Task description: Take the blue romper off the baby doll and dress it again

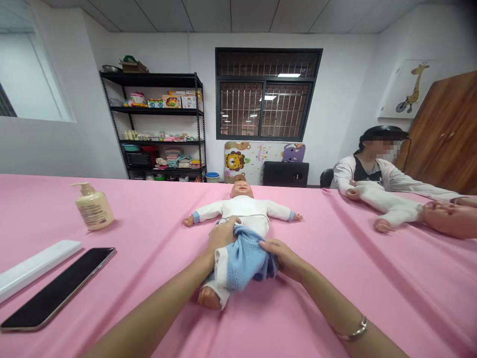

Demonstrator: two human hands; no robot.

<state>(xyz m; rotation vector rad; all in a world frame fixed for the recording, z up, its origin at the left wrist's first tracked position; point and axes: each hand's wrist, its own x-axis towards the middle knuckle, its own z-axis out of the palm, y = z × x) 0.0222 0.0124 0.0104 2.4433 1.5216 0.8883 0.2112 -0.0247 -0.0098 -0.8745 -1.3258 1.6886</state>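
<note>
A baby doll (242,206) lies on its back on the pink-covered table, arms spread wide, in a white long-sleeved top with blue cuffs. Bunched around its lower body are light blue fleece pants (244,263) with a white hem. One foot (209,298) sticks out at the lower left. My left hand (222,233) grips the pants near the doll's waist, its fingers partly hidden by the cloth. At the other side my right hand (285,257) pinches the fabric between thumb and fingers.
A pump bottle (94,208), a white flat case (37,266) and a phone (59,288) lie or stand on the left. Across the table at right, another person (376,169) handles a second doll (395,204). Behind are a black shelf (156,110) and a chair (285,174).
</note>
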